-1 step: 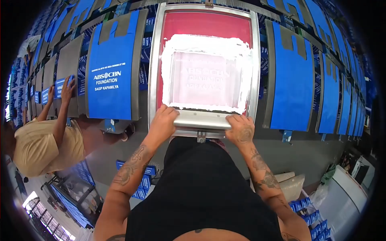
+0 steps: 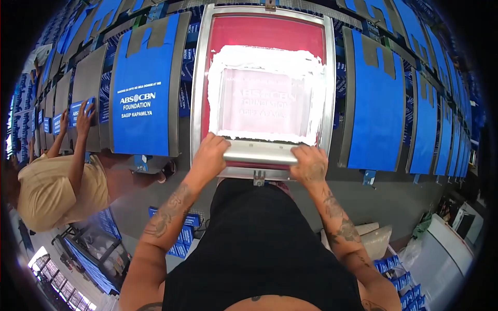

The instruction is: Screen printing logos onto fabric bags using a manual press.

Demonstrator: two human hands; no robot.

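Observation:
A silver-framed printing screen (image 2: 329, 78) lies in front of me, its red mesh (image 2: 267, 32) showing at the far end. Thick white ink (image 2: 270, 57) rings a pale window with faint lettering. Across the near end of the screen lies a metal squeegee (image 2: 262, 152), just below the ink's near edge. My left hand (image 2: 208, 157) is closed on the squeegee's left end. My right hand (image 2: 310, 164) grips its right end. The blade's edge and what lies under the screen are hidden.
Blue panels with cut-out handles, one printed white (image 2: 142, 83) and one plain (image 2: 376, 98), lie on grey boards at both sides. A co-worker in a tan shirt (image 2: 62, 186) reaches over boards at left. A metal hinge bracket (image 2: 259, 178) sits at the screen's near edge.
The squeegee and both hands have shifted very slightly away from me. My grip on it looks the same.

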